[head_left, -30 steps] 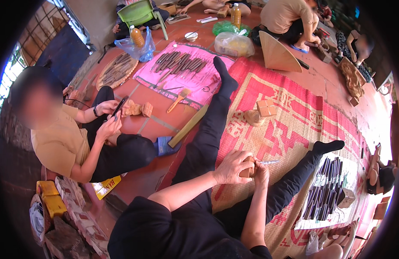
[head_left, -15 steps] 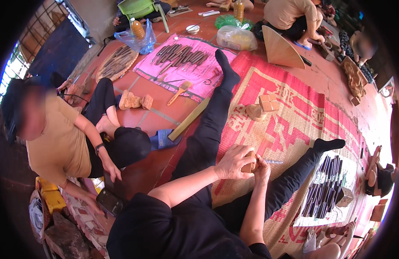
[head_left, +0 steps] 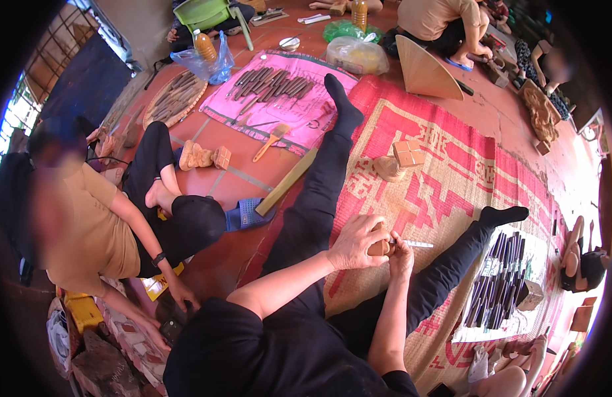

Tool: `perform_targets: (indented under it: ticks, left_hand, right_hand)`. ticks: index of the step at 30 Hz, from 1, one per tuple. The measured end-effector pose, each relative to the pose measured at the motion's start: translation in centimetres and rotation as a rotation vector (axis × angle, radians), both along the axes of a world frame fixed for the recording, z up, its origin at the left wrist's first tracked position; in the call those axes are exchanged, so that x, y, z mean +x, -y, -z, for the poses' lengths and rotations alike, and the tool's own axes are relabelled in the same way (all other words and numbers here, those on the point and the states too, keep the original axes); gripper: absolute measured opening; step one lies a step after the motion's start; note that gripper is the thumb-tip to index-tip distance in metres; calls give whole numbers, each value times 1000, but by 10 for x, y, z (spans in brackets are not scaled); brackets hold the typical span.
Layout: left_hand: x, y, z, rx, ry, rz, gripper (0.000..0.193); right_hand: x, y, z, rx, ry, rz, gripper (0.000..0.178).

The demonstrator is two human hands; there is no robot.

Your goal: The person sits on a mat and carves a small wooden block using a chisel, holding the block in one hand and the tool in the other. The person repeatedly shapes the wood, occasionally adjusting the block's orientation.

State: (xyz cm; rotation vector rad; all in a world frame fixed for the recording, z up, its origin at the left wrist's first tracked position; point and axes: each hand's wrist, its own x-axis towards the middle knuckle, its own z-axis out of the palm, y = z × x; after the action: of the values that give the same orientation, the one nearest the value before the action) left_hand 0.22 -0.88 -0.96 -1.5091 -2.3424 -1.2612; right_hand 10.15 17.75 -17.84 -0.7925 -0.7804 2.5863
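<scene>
left hand (head_left: 357, 245) gripping wood piece (head_left: 378, 248), right hand (head_left: 402, 259) gripping blade (head_left: 420, 244), long axis left-right, tip right, carving (head_left: 402, 159) far, leg (head_left: 445, 283) right

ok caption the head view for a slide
Left hand gripping a brown wooden piece, right hand holding a slim pale tool, over a red-and-tan woven mat.

"What's at four o'clock?"
"A small, dull brown wood block (head_left: 379, 248), and a thin, pale blade (head_left: 422, 244) like shiny metal."
"And eleven?"
"A smooth, curved green plastic chair (head_left: 201, 14) and a crinkly, floppy, see-through blue plastic bag (head_left: 221, 65)."
</scene>
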Motion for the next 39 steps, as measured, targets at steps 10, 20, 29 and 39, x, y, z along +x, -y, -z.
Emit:
perform_targets:
  ticks: [10, 20, 29, 39]
  left_hand:
    - [1, -2, -2, -27, -19, -14, 45]
    - [5, -4, -8, -29, -5, -23, 46]
    - [4, -5, -4, -35, -4, -90, 47]
    - [2, -11, -4, -37, 14, -117, 44]
  right_hand:
    - [4, -2, 13, -43, 47, 39, 27]
    - [10, -5, 23, -92, 37, 44, 24]
    - [5, 11, -8, 12, 43, 25, 32]
    - [2, 19, -11, 124, 94, 24, 33]
